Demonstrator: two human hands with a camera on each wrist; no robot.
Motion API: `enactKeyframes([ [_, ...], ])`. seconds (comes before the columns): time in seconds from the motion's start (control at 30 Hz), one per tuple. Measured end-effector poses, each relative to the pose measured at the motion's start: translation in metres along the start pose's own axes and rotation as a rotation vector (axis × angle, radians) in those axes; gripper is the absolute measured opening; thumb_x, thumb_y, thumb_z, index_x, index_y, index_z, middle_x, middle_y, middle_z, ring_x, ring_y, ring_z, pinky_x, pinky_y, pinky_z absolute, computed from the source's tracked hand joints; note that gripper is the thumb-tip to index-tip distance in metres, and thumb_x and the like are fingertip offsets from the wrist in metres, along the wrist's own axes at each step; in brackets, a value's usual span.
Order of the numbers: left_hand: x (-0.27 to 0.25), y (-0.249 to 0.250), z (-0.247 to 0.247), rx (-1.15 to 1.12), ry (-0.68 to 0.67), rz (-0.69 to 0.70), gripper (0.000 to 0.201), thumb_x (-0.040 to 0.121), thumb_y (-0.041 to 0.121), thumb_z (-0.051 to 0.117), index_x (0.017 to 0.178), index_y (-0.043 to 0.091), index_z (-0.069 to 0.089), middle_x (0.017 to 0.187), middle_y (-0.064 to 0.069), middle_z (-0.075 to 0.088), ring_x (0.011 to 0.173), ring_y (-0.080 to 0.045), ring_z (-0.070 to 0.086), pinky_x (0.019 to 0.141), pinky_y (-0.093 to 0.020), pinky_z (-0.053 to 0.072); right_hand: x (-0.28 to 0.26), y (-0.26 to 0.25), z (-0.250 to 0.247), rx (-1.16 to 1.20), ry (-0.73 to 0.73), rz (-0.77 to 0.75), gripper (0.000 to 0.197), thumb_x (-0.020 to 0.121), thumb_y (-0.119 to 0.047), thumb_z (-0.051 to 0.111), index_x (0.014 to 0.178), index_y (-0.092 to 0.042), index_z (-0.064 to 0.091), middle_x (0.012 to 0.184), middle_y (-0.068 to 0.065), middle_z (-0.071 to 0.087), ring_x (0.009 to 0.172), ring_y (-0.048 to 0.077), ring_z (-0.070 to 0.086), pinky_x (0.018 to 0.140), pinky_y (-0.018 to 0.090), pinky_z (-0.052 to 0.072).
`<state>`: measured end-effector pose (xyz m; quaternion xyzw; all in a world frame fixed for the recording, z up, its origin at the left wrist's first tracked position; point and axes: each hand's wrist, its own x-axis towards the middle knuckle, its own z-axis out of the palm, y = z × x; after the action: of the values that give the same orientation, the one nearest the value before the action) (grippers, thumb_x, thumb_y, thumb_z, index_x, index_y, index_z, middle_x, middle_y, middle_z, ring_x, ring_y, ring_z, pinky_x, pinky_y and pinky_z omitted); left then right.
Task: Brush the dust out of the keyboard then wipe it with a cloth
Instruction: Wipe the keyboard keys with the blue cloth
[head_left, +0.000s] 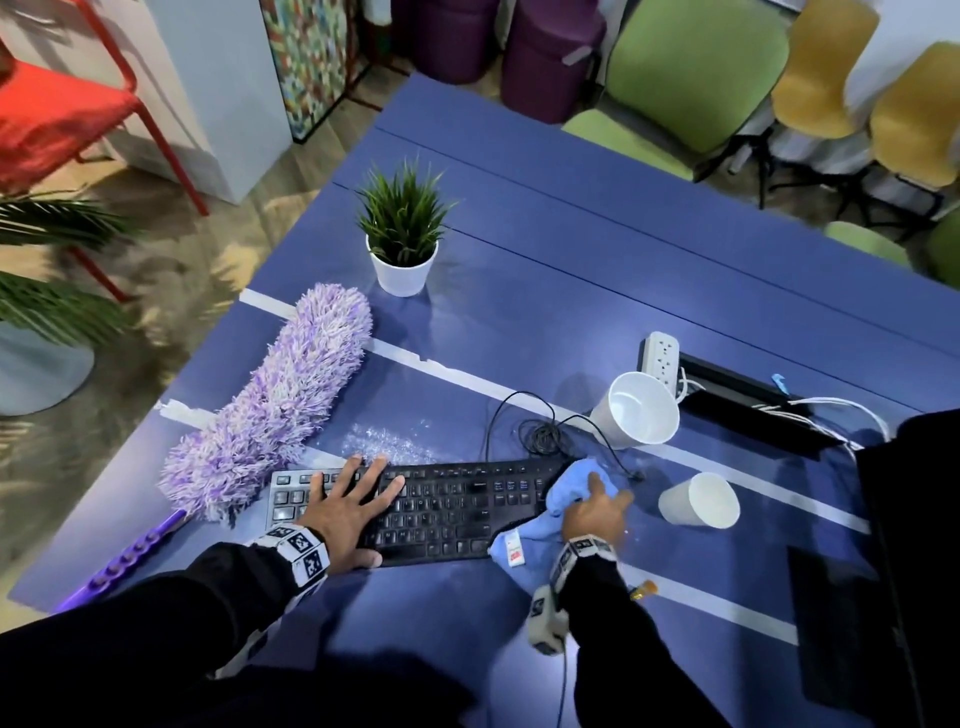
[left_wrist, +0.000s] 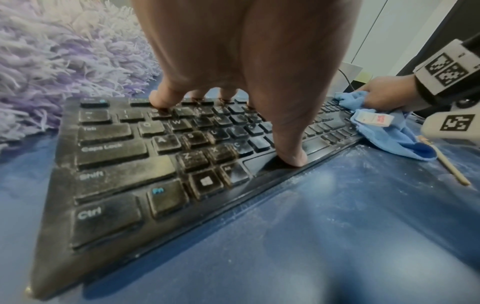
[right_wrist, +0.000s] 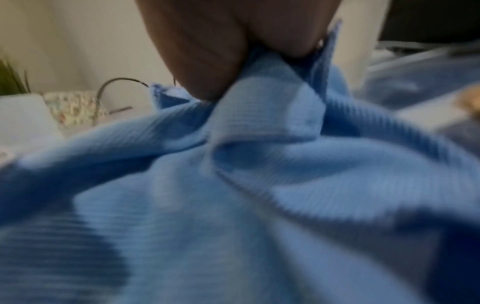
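Observation:
A dusty black keyboard (head_left: 447, 509) (left_wrist: 116, 164) lies near the front of the blue table (head_left: 597, 249). My left hand (head_left: 343, 509) (left_wrist: 233, 61) presses flat on its left half, fingers spread and straight. At the keyboard's right end my right hand (head_left: 595, 514) (left_wrist: 384, 94) (right_wrist: 207, 51) grips a bunched light-blue cloth (head_left: 566, 488) (left_wrist: 389, 135) (right_wrist: 233, 205) that covers the rightmost keys. A fluffy purple duster (head_left: 275, 410) (left_wrist: 52, 61) lies left of the keyboard, touching its corner. A thin wooden handle (head_left: 644, 590) (left_wrist: 451, 168) lies on the table by my right wrist.
Two white cups (head_left: 636, 410) (head_left: 698, 501) lie tipped right of the keyboard, near its coiled cable (head_left: 540, 431). A potted plant (head_left: 402, 270) stands behind. White dust (head_left: 384, 441) sits behind the keys. A power strip (head_left: 658, 356) and a dark screen (head_left: 909, 519) are at right.

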<state>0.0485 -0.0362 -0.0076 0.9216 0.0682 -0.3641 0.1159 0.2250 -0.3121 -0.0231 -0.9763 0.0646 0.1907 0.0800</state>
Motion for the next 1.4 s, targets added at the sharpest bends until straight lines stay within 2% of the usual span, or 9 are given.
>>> enactKeyframes([
  [0.23,0.002,0.0,0.002,0.005,0.017,-0.006,0.1,0.08,0.059,0.057,0.144,0.04,-0.018,0.153,0.002,-0.031,0.142,-0.031,-0.025,0.11,-0.066,-0.001,-0.011,0.019,0.019,0.05,0.137,-0.275,0.084,0.072,0.003,0.062,0.136,-0.031,0.021,0.112,0.023,0.05,0.086,0.036,0.055,0.066,0.034,0.047],
  [0.37,0.001,0.0,0.001,-0.003,0.016,0.004,0.101,0.079,0.059,0.057,0.144,0.039,-0.017,0.154,0.002,-0.03,0.142,-0.031,-0.024,0.111,-0.066,0.001,-0.008,0.007,0.009,-0.034,0.139,-0.462,0.077,0.061,0.002,0.053,0.138,-0.005,0.047,0.116,0.029,0.054,0.095,0.044,0.055,0.08,0.046,0.05],
  [0.5,0.002,0.0,0.003,-0.002,0.015,0.002,0.102,0.079,0.06,0.057,0.144,0.04,-0.018,0.154,0.002,-0.029,0.142,-0.031,-0.024,0.111,-0.066,0.002,-0.002,-0.003,0.011,-0.184,0.091,-0.39,0.078,0.053,0.001,0.072,0.125,-0.016,0.049,0.107,0.025,0.061,0.077,0.041,0.059,0.064,0.043,0.053],
  [0.63,0.003,-0.002,0.006,0.02,0.017,-0.01,0.103,0.078,0.063,0.057,0.143,0.04,-0.02,0.154,0.002,-0.029,0.142,-0.031,-0.023,0.111,-0.066,0.003,-0.011,0.023,0.021,-0.102,0.06,-0.194,0.067,0.077,-0.017,0.062,0.14,-0.016,0.039,0.131,0.021,0.048,0.111,0.04,0.051,0.094,0.044,0.043],
  [0.8,0.006,-0.002,0.006,0.006,0.032,-0.006,0.102,0.078,0.062,0.057,0.143,0.041,-0.019,0.153,0.001,-0.031,0.141,-0.033,-0.025,0.108,-0.067,-0.001,-0.065,0.065,0.043,-0.115,-0.08,-0.28,0.096,0.026,-0.012,0.083,0.116,-0.012,0.049,0.099,0.022,0.063,0.07,0.039,0.061,0.054,0.038,0.055],
  [1.03,0.004,-0.001,0.006,-0.005,0.011,-0.002,0.102,0.078,0.06,0.059,0.145,0.04,-0.016,0.154,0.0,-0.029,0.142,-0.034,-0.023,0.109,-0.068,0.0,-0.068,0.042,0.035,-0.01,0.192,-0.281,0.073,0.052,-0.002,0.075,0.121,-0.011,0.054,0.113,0.025,0.054,0.101,0.033,0.041,0.072,0.048,0.057],
  [1.17,0.001,-0.001,0.005,-0.013,0.042,0.011,0.101,0.078,0.058,0.06,0.145,0.04,-0.014,0.155,0.002,-0.027,0.143,-0.033,-0.021,0.11,-0.067,0.002,-0.083,0.014,0.046,-0.109,-0.037,-0.407,0.077,0.027,-0.006,0.082,0.102,-0.004,0.067,0.096,0.021,0.061,0.076,0.036,0.061,0.059,0.036,0.058],
  [1.27,0.0,-0.002,0.005,-0.021,0.047,0.015,0.101,0.078,0.058,0.059,0.145,0.04,-0.014,0.155,0.003,-0.027,0.143,-0.033,-0.021,0.11,-0.067,0.002,-0.077,0.038,0.03,-0.228,-0.056,-0.463,0.074,0.042,-0.009,0.068,0.115,-0.009,0.059,0.101,0.019,0.058,0.077,0.036,0.06,0.06,0.034,0.056],
  [1.4,0.0,-0.001,0.005,-0.019,0.045,0.017,0.101,0.079,0.057,0.06,0.145,0.04,-0.013,0.155,0.003,-0.027,0.143,-0.033,-0.021,0.111,-0.067,0.002,-0.054,0.055,0.016,-0.184,0.052,-0.276,0.07,0.074,-0.008,0.065,0.14,-0.009,0.042,0.133,0.027,0.044,0.116,0.044,0.051,0.097,0.042,0.044],
])
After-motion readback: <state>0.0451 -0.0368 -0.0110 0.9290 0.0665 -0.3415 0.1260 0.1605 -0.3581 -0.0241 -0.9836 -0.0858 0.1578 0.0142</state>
